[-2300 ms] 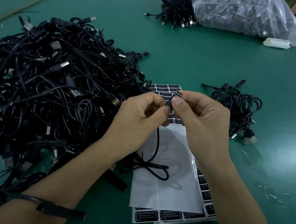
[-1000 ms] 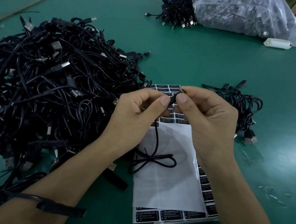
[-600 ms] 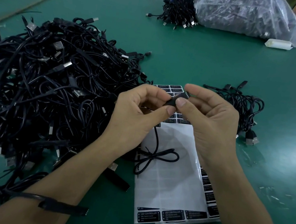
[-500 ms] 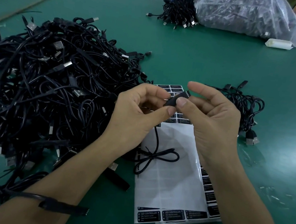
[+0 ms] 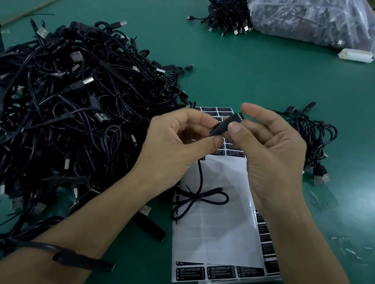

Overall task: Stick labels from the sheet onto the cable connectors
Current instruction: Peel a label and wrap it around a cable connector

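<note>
**Two hands pinch one black connector above the label sheet**

From my remote post I see a single container on the green table: a clear plastic bag at the far right, slumped on its side and stuffed with dark cables. A tight bundle of black cables lies just beside it, its metal plugs pointing toward the camera. A small white object rests near the bag's other end.

The connector sits at centre frame, lifted off the table above the far end of the label sheet. It is slim, black and oblong, tilted up to the right, with a row of pale pins at its upper tip. The left hand pinches its lower end between thumb and forefinger. The right hand presses its thumb on the upper part against the fingers behind, the forefinger raised above the tip. I cannot tell whether a label is on it.

Its thin cord drops from the left hand and loops on the sheet. The sheet is mostly bare white backing. Black labels with white print remain at its far end, along its right edge and across its near edge.

A large tangled heap of black cables fills the left. A smaller pile lies right of the hands.
</note>
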